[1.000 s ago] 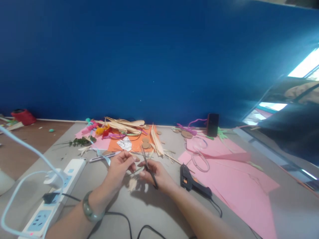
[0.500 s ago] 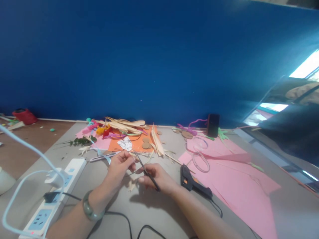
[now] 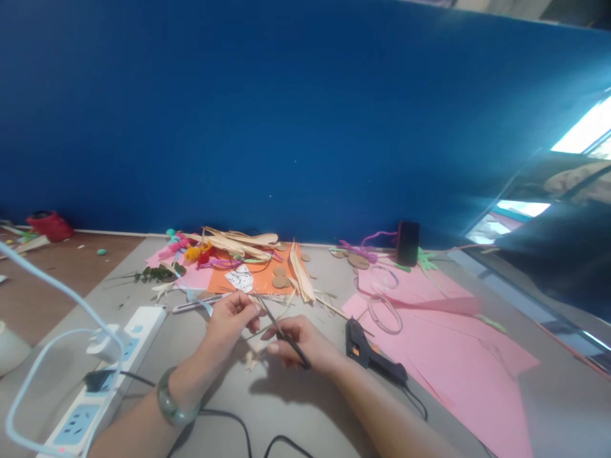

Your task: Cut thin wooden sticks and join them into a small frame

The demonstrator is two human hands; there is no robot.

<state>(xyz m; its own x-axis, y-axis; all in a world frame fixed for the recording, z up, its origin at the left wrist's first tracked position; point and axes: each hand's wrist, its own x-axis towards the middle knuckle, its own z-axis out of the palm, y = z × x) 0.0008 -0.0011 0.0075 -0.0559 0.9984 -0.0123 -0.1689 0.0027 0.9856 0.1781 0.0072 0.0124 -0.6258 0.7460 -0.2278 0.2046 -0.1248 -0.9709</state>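
Observation:
My right hand [image 3: 303,343] is closed around black-handled scissors [image 3: 296,350], whose blades point up and left towards my other hand. At the blade tips, my left hand [image 3: 233,315] has thumb and fingertips pinched together; a pale bit seems to show there, too small to name. A green bangle [image 3: 172,399] circles the left wrist. Beneath the hands, pale scraps [image 3: 251,360] lie on the grey table [image 3: 305,420]. Just beyond are an orange sheet [image 3: 262,270], round brown discs [image 3: 280,280] and a pale dried husk [image 3: 300,277].
A black glue gun [image 3: 370,353] lies right of my hands, beside pink sheets [image 3: 458,356]. At left is a white power strip [image 3: 79,420] with cables. A phone [image 3: 408,243] leans against the blue partition [image 3: 296,114]. More husk strips [image 3: 238,242] lie at the back.
Both hands stay almost in place. The scissors have shifted very slightly, still held by my right hand beside my left fingertips. The view has tilted a little.

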